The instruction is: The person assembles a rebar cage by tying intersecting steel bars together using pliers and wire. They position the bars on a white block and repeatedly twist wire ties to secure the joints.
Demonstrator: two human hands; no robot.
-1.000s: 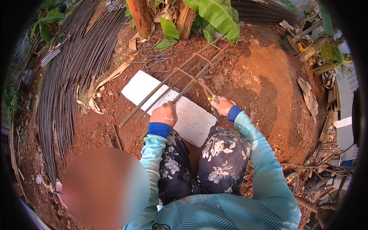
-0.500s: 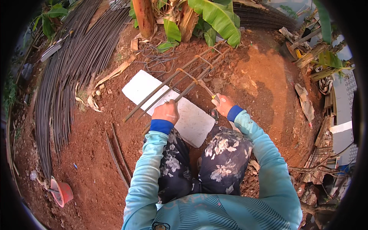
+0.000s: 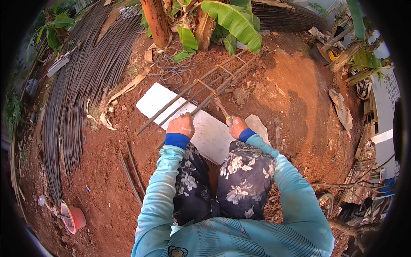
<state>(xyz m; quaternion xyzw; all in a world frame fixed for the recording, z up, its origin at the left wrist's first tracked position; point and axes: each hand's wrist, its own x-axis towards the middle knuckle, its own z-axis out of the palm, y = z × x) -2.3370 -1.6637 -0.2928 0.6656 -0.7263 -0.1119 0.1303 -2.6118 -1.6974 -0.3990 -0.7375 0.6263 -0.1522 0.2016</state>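
A long cage of steel rebar, tied across by rusty square stirrups, lies slanting over a white rectangular slab. My left hand is closed on the near part of the cage, above the slab, with its fingertips partly hidden. In my closed right hand is a slim metal hand tool with yellow near the grip; its exact kind is unclear. The tool's far end meets the cage by a stirrup. Beside the right hand sits a pale flat stone.
Bundled long rods cover the ground at left. Two short bars and an orange bucket lie nearer. Loose bent wire lies below banana plants. Branches and debris line the right side.
My right hand and the tool have shifted left and slightly down, nearer my left hand. The pale stone now shows beside it. My left hand keeps its hold on the cage.
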